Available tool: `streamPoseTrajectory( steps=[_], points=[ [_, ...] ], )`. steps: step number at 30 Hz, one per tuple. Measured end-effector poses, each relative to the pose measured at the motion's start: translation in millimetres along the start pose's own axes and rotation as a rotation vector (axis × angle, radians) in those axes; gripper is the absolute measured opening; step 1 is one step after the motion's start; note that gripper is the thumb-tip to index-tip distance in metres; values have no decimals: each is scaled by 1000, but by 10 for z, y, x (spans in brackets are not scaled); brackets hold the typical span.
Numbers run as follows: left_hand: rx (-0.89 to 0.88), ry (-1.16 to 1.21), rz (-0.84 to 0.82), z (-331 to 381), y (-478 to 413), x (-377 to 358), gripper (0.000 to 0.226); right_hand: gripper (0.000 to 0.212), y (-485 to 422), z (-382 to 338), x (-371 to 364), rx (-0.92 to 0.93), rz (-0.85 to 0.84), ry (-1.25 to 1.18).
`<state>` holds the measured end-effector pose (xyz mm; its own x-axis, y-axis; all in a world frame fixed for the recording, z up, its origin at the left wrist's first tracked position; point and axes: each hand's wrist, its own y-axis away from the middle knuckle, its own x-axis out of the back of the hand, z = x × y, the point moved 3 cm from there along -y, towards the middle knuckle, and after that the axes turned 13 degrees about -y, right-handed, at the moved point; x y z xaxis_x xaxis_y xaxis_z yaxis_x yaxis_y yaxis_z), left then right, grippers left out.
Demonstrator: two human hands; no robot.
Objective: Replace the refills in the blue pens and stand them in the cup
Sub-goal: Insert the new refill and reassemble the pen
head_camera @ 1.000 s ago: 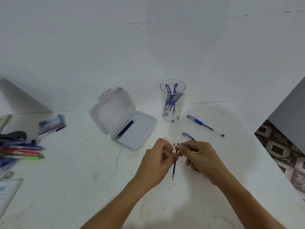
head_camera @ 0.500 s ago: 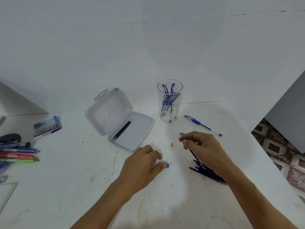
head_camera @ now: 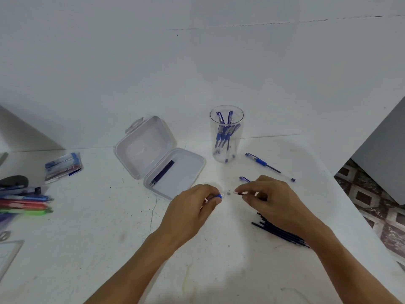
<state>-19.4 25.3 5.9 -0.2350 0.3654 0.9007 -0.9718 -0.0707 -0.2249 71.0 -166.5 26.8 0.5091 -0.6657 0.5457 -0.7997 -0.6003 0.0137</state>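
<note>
Gripping the pen barrel (head_camera: 218,196) in the left hand (head_camera: 192,207), pinching a refill (head_camera: 238,193) in the right hand (head_camera: 269,200), best lining both up straight before sliding in

bright, even, cool light. soft shadows lie on the table (head_camera: 92,249) near the bottom edge. wide-angle bending at the borders; left margin slightly blurred.

L hand (head_camera: 192,207) grips blue pen barrel (head_camera: 218,195); R hand (head_camera: 271,200) pinches refill (head_camera: 238,193), prob.

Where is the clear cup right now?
Head view: the clear cup stands right of the open box, with a blue pen lying to its right.
</note>
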Motion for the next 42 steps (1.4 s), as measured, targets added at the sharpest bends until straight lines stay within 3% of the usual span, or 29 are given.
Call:
streamPoseTrajectory(
  steps=[12,22,26,42],
  points=[
    [-30,167,64,13,-2,66,19,32,54,-2,34,153,12,60],
    [-78,151,22,51,-34,73,23,30,8,-139,43,153,-64,243],
    [-59,127,45,5,-43,52,25,29,29,-137,94,171,12,225],
    [-31,226,31,30,-78,42,23,39,17,-93,56,150,-20,214]
  ],
)
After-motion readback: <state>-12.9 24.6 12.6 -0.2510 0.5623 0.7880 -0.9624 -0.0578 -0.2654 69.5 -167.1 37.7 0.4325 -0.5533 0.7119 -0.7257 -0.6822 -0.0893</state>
